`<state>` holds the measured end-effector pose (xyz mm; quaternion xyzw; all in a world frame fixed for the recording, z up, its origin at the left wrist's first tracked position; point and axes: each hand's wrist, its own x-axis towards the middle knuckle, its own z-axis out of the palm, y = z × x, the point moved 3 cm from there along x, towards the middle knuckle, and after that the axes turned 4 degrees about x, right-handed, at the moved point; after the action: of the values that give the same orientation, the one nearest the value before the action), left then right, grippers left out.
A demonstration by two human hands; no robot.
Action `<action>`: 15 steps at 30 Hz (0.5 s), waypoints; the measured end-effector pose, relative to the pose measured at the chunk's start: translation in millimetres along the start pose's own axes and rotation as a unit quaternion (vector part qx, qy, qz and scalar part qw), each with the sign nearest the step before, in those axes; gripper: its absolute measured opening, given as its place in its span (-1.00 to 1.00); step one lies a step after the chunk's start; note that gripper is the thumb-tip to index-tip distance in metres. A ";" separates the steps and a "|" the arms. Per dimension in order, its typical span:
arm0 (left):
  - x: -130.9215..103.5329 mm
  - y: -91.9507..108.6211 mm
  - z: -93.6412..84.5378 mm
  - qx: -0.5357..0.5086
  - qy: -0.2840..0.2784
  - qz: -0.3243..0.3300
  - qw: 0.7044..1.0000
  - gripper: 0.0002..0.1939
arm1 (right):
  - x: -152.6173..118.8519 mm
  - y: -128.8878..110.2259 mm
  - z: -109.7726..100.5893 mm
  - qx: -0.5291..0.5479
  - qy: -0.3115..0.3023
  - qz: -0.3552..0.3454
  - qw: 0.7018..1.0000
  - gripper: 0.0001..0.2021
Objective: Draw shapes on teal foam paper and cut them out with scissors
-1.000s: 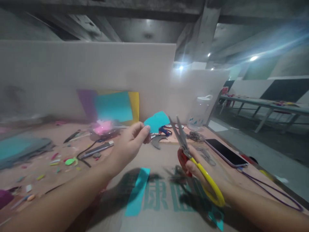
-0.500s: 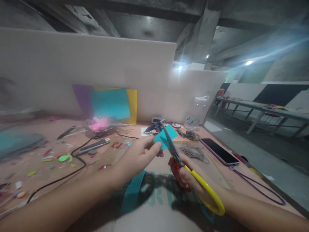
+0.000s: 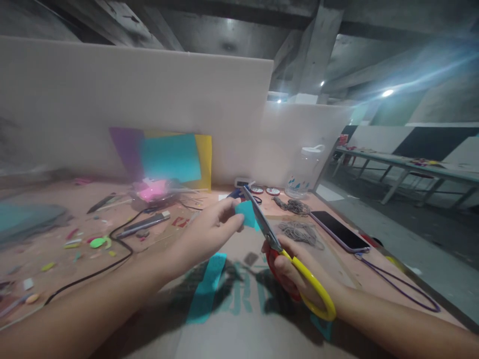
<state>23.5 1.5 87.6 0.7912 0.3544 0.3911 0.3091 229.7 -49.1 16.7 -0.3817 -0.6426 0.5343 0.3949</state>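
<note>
My left hand (image 3: 209,232) pinches a small teal piece of sheet material (image 3: 245,214) between thumb and fingers, above the work surface. In my right hand (image 3: 294,267) are scissors (image 3: 271,237) with yellow and red handles. Their blades point up and away, look nearly closed, and lie along the right edge of the teal piece. Below my hands, a longer teal strip (image 3: 208,286) rests on a pale board (image 3: 220,339) with teal lettering. Another teal scrap (image 3: 322,326) lies under my right wrist, partly hidden.
Coloured sheets (image 3: 172,158) lean on the white partition (image 3: 232,99). Leftward are a black cable (image 3: 125,249), a box cutter (image 3: 144,224) and scattered scraps. Rightward lie grey cord (image 3: 299,233), a phone (image 3: 339,230) with a strap and a clear bottle (image 3: 301,172).
The teal part right of the blades has gone from view, leaving a smaller piece in my left hand. The scissors have shifted slightly left, and my left hand moved a little left.
</note>
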 end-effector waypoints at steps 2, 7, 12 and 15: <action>1.9 -1.3 -2.7 -0.025 0.002 0.007 1.000 -0.85 | 0.2 1.2 -4.0 -0.034 0.003 -0.035 0.999 -0.47; 5.4 -2.6 -10.8 -0.051 0.004 -0.005 0.999 -0.78 | -1.3 -0.3 -10.7 -0.098 0.018 -0.123 0.987 -0.52; 5.3 -0.3 -12.4 -0.051 0.030 -0.003 0.998 -0.69 | -1.8 3.6 -9.0 -0.080 0.011 -0.098 0.992 -0.48; 4.8 -0.2 -11.1 -0.082 0.049 -0.011 0.995 -0.71 | -2.0 4.4 -8.2 -0.081 0.022 -0.093 0.992 -0.44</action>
<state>16.3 7.8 95.0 0.7391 0.3442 0.4535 0.3600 238.3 -47.1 13.1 -0.3626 -0.7079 0.4326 0.4245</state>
